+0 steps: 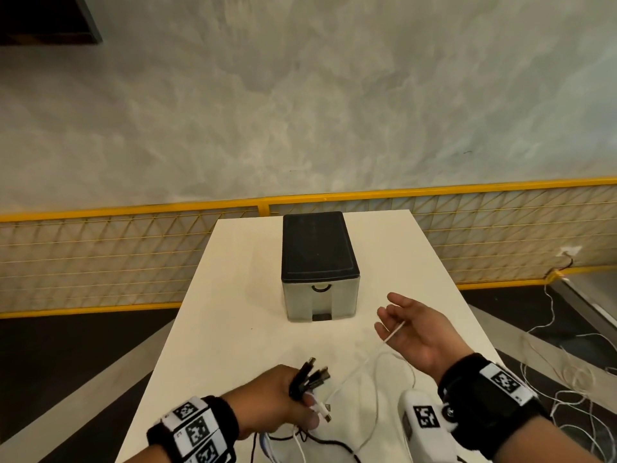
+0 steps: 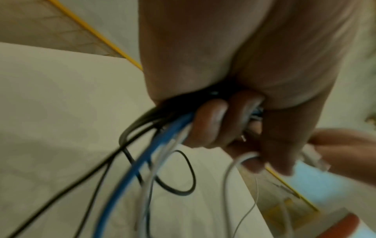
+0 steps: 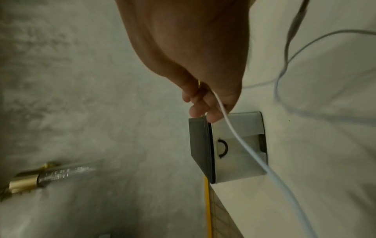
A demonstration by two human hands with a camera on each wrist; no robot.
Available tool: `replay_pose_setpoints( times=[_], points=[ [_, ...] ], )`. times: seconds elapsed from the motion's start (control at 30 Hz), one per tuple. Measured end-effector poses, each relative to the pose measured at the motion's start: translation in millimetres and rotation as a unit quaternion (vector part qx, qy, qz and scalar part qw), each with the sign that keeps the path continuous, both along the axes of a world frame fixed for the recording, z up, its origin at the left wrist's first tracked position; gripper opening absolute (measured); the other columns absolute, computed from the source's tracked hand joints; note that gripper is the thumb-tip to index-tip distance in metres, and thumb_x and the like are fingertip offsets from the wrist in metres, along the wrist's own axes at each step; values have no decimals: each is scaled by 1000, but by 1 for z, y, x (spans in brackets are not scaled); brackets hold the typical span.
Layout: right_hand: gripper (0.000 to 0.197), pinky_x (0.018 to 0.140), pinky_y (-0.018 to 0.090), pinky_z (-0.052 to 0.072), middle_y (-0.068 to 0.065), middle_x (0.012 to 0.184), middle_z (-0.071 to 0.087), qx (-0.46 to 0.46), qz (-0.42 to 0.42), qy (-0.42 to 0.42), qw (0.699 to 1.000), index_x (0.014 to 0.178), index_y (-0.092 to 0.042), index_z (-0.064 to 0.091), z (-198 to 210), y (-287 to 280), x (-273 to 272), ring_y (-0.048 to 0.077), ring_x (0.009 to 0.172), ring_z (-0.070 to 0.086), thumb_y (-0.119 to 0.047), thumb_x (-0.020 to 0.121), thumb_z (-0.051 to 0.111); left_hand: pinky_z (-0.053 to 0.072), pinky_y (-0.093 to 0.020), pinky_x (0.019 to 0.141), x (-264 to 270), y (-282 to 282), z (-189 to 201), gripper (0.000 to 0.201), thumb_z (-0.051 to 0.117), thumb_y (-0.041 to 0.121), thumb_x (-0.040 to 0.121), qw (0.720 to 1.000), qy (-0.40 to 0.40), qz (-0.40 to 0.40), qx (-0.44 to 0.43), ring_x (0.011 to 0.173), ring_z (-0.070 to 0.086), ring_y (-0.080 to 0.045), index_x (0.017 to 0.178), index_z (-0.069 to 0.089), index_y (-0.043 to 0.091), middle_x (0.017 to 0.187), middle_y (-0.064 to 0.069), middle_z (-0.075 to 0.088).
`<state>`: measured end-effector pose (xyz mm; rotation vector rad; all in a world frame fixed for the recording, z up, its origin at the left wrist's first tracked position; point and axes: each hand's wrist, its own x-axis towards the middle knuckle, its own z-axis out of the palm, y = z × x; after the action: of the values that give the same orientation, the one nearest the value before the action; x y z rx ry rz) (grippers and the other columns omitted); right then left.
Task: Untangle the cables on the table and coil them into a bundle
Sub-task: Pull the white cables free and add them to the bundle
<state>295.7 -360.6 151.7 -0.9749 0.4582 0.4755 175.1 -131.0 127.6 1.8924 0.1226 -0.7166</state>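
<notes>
A long white rectangular desk (image 1: pixel 233 295) ran away from the person toward a yellow-framed wire-mesh fence (image 1: pixel 100 255) and a mottled grey wall (image 1: pixel 300 95); near its far end stood a grey plastic drawer box with a flat black top (image 1: pixel 319 265), its black curved handle facing the person. The left hand (image 1: pixel 277 399) hovered over the near edge of the desk, fingers curled tight round a bunch of cables (image 2: pixel 154 145): several black ones, a blue one and pale white ones; their black plug ends (image 1: pixel 312 374) fanned out above the fist, and a white plug (image 1: pixel 322 411) stuck out beside the thumb; below the fist the strands hung in loose loops down to the desk. The right hand (image 1: pixel 417 329) was raised to the right of the box, palm up, fingers spread and relaxed; a thin white cable (image 1: pixel 394 334) lay across the palm and fingers, then dropped in a wide curve onto the desk toward the left hand. More thin white wires (image 1: pixel 551 345) lay tangled on the dark floor right of the desk.
</notes>
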Motion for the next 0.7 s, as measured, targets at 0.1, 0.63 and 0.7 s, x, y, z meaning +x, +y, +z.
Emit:
replay_pose_setpoints(
  times=[0.1,0.63,0.7],
  points=[
    [23,79,41,54,13,89,58,-22,3,-34,999,106,-2,59,0,12,-6,29,88,66,0,100,36,36,-17,46,1,9,2,20,78,14,79,995,-38,92,-29,44,45,-3,83,59,16,64,7,52],
    [27,79,37,55,14,96,72,-95,103,-101,985,110,0,62,-4,39,-38,27,86,70,8,94,41,54,-23,62,40,-23,17,27,84,9,70,934,-239,256,-71,62,61,-2,82,62,18,72,1,67],
    [26,81,38,57,14,101,75,-59,123,-95,986,112,-1,61,-2,47,-42,27,85,72,6,96,42,56,-38,78,42,-30,12,32,83,31,66,946,-243,213,-17,77,68,-14,93,69,20,88,-7,74]
  ],
)
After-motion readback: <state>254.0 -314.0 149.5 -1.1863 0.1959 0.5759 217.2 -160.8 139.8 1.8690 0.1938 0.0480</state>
